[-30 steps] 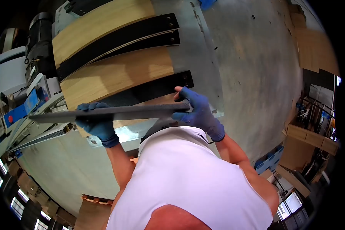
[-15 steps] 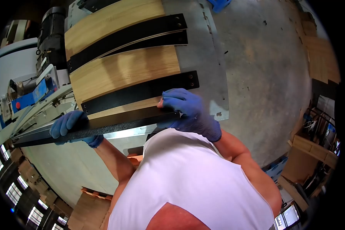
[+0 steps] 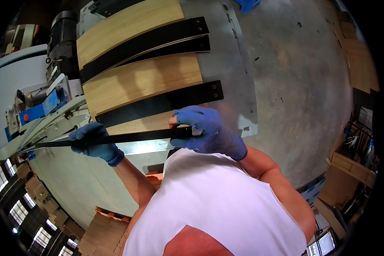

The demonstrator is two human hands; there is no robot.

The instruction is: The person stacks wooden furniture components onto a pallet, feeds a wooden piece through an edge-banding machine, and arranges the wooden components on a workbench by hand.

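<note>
A long black strip [image 3: 145,136] is held across the front of my body, seen nearly edge-on. Blue-gloved, my left hand [image 3: 96,143] grips it left of its middle. The right end of the strip sits in my right hand [image 3: 207,130], also in a blue glove, with a small pale patch at the fingers. Just beyond the hands, a black strip with two holes at its right end [image 3: 166,100] lies on a wood-coloured board [image 3: 145,79]. Farther off, two more black strips [image 3: 147,40] lie partly overlapping across the boards.
The boards rest on a grey metal table [image 3: 226,64]. Machinery with a black motor [image 3: 64,40] and a blue part with a red button [image 3: 32,114] stands at the left. Cardboard [image 3: 100,232] lies at the lower left. A wooden shelf unit [image 3: 352,164] is at the right.
The strip first swung down at its left end and showed its broad face, then levelled and turned edge-on. Both hands kept hold of it. The whole view shifted slightly.
</note>
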